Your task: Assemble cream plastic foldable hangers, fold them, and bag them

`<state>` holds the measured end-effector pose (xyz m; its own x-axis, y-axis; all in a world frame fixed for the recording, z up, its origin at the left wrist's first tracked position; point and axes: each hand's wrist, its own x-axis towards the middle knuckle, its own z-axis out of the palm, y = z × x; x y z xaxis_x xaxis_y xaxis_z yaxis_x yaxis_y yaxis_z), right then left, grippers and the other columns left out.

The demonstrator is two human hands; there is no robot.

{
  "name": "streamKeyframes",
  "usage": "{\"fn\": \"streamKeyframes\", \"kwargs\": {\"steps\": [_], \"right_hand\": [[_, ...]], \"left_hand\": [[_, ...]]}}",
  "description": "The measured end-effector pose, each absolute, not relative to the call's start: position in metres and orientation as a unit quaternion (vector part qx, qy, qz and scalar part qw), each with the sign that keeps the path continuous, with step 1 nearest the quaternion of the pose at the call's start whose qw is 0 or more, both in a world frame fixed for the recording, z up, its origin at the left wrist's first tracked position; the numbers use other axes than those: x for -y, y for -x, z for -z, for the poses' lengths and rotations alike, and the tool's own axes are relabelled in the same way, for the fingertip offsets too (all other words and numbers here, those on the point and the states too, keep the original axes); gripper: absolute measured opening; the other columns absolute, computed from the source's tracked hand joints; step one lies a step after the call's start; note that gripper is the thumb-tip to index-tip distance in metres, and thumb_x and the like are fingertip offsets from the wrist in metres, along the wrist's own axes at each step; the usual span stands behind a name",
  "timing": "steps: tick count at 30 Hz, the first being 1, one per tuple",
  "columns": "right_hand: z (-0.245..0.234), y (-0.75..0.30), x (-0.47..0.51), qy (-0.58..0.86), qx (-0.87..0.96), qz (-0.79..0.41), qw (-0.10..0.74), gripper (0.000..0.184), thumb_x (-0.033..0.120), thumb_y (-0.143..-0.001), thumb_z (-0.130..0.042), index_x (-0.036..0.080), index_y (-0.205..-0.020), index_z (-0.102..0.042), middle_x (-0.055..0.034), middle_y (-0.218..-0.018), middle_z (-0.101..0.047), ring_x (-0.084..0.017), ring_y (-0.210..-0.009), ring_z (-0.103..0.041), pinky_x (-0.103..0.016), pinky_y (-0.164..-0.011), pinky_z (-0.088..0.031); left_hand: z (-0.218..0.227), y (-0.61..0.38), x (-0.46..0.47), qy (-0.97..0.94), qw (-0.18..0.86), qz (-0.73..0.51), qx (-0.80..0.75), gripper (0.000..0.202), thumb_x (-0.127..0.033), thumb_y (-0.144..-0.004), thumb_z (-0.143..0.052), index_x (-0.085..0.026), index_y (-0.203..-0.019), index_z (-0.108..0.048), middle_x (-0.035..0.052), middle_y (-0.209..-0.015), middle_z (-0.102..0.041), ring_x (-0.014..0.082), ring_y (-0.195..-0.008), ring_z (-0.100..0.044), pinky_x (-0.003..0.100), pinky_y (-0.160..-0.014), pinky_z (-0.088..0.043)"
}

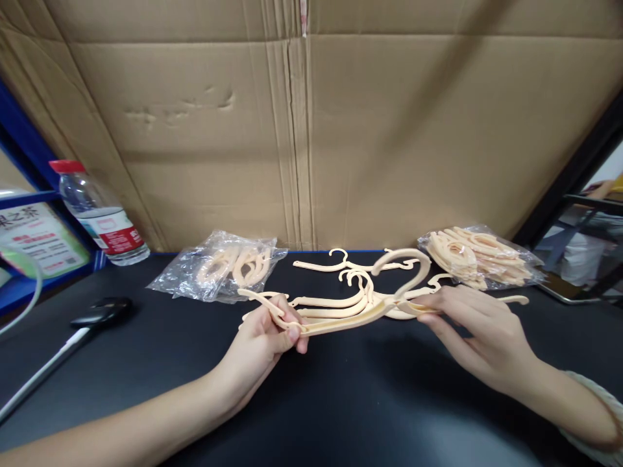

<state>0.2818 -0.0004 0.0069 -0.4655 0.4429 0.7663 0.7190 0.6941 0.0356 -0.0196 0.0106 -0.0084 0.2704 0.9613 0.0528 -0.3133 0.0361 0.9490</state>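
I hold a cream plastic hanger (pixel 350 318) flat above the black table (pixel 341 402). My left hand (pixel 265 340) pinches its left end with fingers closed. My right hand (pixel 479 331) grips its right end near the curved hook (pixel 403 263), fingers pressed together. Beneath and behind it lie several loose cream hangers (pixel 341 285) in a small heap. A clear plastic bag with hangers (pixel 224 269) lies to the left of the heap. Another clear bag stuffed with hangers (pixel 479 256) lies at the right.
A large cardboard sheet (pixel 311 130) stands as a wall behind the table. A water bottle with a red cap (pixel 100 214) lies at the far left beside a blue shelf frame (pixel 29 194). A black object with a white cable (pixel 100 311) rests on the left.
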Motion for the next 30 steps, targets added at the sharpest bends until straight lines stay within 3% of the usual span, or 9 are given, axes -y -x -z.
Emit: {"fn": "streamKeyframes", "kwargs": {"steps": [4,8,13,18,22,26,30], "right_hand": [[-0.003,-0.284,0.001,0.375,0.826,0.187,0.377,0.009,0.017,-0.093,-0.054,0.018,-0.092,-0.063,-0.0044,-0.086,-0.073,-0.017,-0.073,-0.069,-0.028,-0.067,-0.049],[0.000,-0.284,0.000,0.429,0.805,0.163,0.376,0.010,0.023,-0.096,-0.052,0.020,-0.096,-0.061,-0.0005,-0.077,-0.071,-0.014,-0.061,-0.065,-0.026,-0.059,-0.046],[-0.003,-0.283,-0.001,0.478,0.783,0.134,0.374,0.015,0.031,-0.097,-0.050,0.021,-0.095,-0.061,0.0018,-0.069,-0.067,-0.012,-0.053,-0.059,-0.024,-0.054,-0.042],[-0.010,-0.283,-0.001,0.470,0.786,0.106,0.388,0.015,0.030,-0.097,-0.049,0.020,-0.095,-0.060,0.0027,-0.064,-0.063,-0.010,-0.049,-0.054,-0.022,-0.050,-0.039],[-0.009,-0.280,0.000,0.471,0.817,0.038,0.331,0.017,0.030,-0.097,-0.049,0.021,-0.088,-0.060,0.0023,-0.063,-0.061,-0.011,-0.051,-0.053,-0.024,-0.051,-0.039],[-0.004,-0.279,-0.002,0.450,0.855,0.028,0.255,0.015,0.025,-0.093,-0.051,0.021,-0.082,-0.061,-0.0037,-0.079,-0.064,-0.018,-0.073,-0.060,-0.030,-0.065,-0.045],[0.000,-0.280,-0.006,0.434,0.866,0.034,0.244,0.011,0.019,-0.090,-0.052,0.020,-0.082,-0.060,-0.0052,-0.082,-0.063,-0.020,-0.077,-0.058,-0.033,-0.068,-0.046]], "left_hand": [[0.006,0.020,-0.008,-0.477,0.629,-0.503,-0.352,0.027,-0.022,-0.069,-0.084,-0.015,-0.068,-0.058,-0.0012,-0.077,-0.069,0.0120,-0.068,-0.066,0.024,-0.071,-0.050],[0.006,0.020,-0.007,-0.485,0.628,-0.493,-0.357,0.024,-0.022,-0.073,-0.083,-0.015,-0.070,-0.060,0.0010,-0.087,-0.070,0.0153,-0.081,-0.069,0.028,-0.080,-0.053],[0.006,0.020,-0.006,-0.594,0.573,-0.448,-0.343,0.019,-0.025,-0.083,-0.072,-0.017,-0.074,-0.058,0.0000,-0.082,-0.069,0.0123,-0.076,-0.065,0.024,-0.074,-0.051],[-0.003,0.018,0.011,-0.850,0.387,-0.269,-0.237,0.014,-0.016,-0.087,-0.059,-0.018,-0.074,-0.056,0.0051,-0.081,-0.071,0.0154,-0.074,-0.064,0.027,-0.070,-0.050],[-0.004,0.017,0.022,-0.959,0.183,-0.185,-0.113,0.009,-0.011,-0.085,-0.058,-0.018,-0.080,-0.054,0.0082,-0.089,-0.070,0.0203,-0.077,-0.060,0.033,-0.071,-0.048],[0.000,0.018,0.021,-0.966,0.125,-0.181,-0.134,0.008,-0.012,-0.086,-0.057,-0.018,-0.083,-0.052,0.0077,-0.094,-0.067,0.0203,-0.081,-0.059,0.032,-0.073,-0.048],[-0.002,0.017,0.020,-0.964,0.097,-0.191,-0.155,0.009,-0.009,-0.086,-0.054,-0.017,-0.083,-0.053,0.0074,-0.098,-0.066,0.0200,-0.085,-0.059,0.032,-0.075,-0.048]]}}
